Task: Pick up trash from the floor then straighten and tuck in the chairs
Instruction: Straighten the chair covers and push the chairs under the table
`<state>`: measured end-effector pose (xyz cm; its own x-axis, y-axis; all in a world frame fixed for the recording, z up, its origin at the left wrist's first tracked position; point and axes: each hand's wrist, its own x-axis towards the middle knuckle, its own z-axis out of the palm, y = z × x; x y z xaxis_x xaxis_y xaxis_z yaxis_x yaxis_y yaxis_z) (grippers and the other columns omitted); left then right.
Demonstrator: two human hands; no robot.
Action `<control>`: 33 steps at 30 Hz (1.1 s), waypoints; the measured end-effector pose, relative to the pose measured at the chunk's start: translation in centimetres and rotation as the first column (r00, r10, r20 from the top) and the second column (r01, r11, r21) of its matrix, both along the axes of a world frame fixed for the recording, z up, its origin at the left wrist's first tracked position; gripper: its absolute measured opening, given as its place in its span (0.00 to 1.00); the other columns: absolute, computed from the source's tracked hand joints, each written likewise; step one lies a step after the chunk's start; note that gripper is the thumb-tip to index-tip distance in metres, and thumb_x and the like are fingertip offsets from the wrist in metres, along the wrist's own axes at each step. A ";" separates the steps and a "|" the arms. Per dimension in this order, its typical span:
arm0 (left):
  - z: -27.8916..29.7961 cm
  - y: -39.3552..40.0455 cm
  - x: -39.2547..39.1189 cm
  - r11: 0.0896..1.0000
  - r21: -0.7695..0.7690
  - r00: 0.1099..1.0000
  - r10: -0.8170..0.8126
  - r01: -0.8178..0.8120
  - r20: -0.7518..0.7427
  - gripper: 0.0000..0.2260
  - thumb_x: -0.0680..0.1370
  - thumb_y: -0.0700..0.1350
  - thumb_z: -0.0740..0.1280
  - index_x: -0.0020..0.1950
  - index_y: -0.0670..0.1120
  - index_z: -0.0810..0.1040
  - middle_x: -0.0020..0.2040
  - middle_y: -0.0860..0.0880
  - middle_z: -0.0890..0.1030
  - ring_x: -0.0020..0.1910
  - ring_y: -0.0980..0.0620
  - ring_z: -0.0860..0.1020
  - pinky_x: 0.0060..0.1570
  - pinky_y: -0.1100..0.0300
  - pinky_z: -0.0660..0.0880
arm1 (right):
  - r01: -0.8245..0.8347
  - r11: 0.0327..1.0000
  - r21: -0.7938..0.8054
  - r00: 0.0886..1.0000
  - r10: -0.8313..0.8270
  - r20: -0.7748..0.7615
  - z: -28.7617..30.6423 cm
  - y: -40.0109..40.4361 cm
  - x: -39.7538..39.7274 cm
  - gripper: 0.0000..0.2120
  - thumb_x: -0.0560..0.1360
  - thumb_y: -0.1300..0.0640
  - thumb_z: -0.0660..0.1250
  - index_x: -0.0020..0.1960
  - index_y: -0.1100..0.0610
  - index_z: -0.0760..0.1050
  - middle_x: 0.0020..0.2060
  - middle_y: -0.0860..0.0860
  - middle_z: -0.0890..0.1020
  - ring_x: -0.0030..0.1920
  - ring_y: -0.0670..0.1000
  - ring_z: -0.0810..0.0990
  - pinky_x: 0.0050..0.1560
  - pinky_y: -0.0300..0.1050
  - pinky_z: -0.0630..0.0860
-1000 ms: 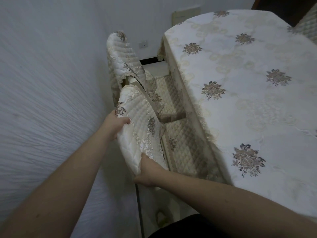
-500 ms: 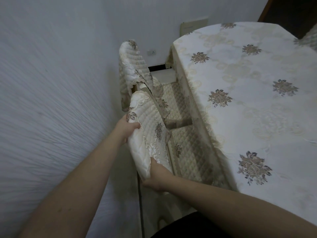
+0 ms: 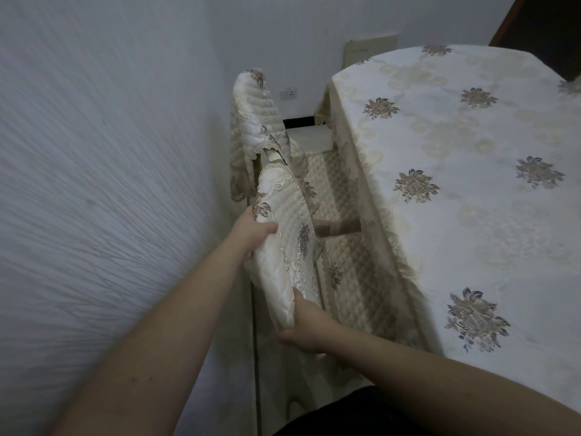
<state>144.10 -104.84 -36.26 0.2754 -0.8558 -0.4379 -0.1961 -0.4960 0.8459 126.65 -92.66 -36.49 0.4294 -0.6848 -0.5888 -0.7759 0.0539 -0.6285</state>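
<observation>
I've got 2 hands on the near chair (image 3: 284, 247): left hand (image 3: 251, 229) clenched on its backrest top, right hand (image 3: 306, 325) grasping the lower side, fingers wrapped, to steer it square along the worktop (image 3: 471, 215) left edge, seat tucked underneath.

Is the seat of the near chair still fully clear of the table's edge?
No, the near chair's quilted seat already runs in under the overhanging tablecloth, while both hands grip its backrest.

Quilted satiny cloth chair cover (image 3: 284, 247), embroidered glossy tablecloth (image 3: 456, 190), rough textured matt wall (image 3: 103, 171)
</observation>
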 end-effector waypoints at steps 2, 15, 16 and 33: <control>0.1 0.1 -0.4 1.000 -0.006 1.000 -0.003 0.003 0.020 0.31 0.59 0.46 0.70 0.63 0.51 0.74 0.54 0.49 0.81 0.51 0.48 0.80 0.54 0.48 0.78 | -0.002 1.000 0.006 1.000 0.002 -0.010 -0.1 -0.1 -0.2 0.48 0.69 0.51 0.72 0.77 0.58 0.44 0.66 0.57 0.71 0.65 0.57 0.71 0.52 0.38 0.65; -0.2 0.1 -1.1 1.000 -0.009 0.989 0.008 -0.007 0.146 0.28 0.64 0.46 0.71 0.64 0.49 0.74 0.54 0.49 0.80 0.49 0.49 0.79 0.47 0.57 0.76 | 0.004 1.000 0.017 1.000 -0.004 0.026 0.1 0.2 -1.0 0.49 0.67 0.51 0.73 0.77 0.53 0.43 0.65 0.53 0.72 0.61 0.54 0.74 0.50 0.36 0.66; -0.1 0.1 -1.2 1.000 -0.013 0.986 0.007 -0.005 0.164 0.27 0.64 0.46 0.71 0.64 0.48 0.74 0.54 0.49 0.80 0.50 0.48 0.79 0.48 0.57 0.75 | 0.011 1.000 0.012 1.000 -0.011 0.023 0.1 0.3 -1.0 0.50 0.67 0.51 0.73 0.77 0.53 0.44 0.65 0.54 0.72 0.61 0.54 0.74 0.50 0.37 0.67; -0.3 0.1 -1.2 1.000 -0.014 0.965 0.023 -0.020 0.262 0.30 0.65 0.48 0.73 0.66 0.44 0.72 0.59 0.44 0.79 0.56 0.43 0.77 0.57 0.49 0.76 | 0.012 0.996 -0.086 1.000 -0.011 0.015 0.3 1.3 -1.5 0.47 0.68 0.49 0.72 0.77 0.50 0.47 0.64 0.55 0.74 0.60 0.57 0.74 0.49 0.38 0.65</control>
<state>142.89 -104.76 -36.54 0.3976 -0.8530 -0.3380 -0.4016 -0.4930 0.7718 125.11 -91.41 -36.23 0.4291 -0.7374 -0.5216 -0.7665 0.0082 -0.6422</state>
